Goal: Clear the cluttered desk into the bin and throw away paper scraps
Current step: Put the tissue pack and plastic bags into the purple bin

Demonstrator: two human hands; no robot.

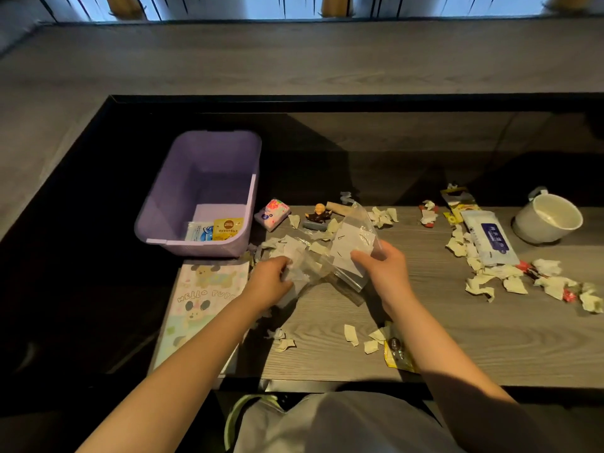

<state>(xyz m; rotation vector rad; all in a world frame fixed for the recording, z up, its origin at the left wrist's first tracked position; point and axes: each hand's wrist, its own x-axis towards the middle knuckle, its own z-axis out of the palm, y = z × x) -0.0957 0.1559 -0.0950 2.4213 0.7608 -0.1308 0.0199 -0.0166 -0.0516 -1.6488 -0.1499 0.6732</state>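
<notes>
A purple plastic bin stands at the desk's left end with a yellow sachet and a blue-and-white packet inside. My right hand grips a clear plastic bag with white paper in it, held just above the desk. My left hand is closed on crumpled white paper scraps beside the bag's lower end. More torn scraps lie scattered on the right, and a few scraps sit near the front edge.
A cartoon notebook lies below the bin. A pink tissue pack, a small figurine, a wet-wipe pack, a white mug and a yellow wrapper sit on the wooden desk.
</notes>
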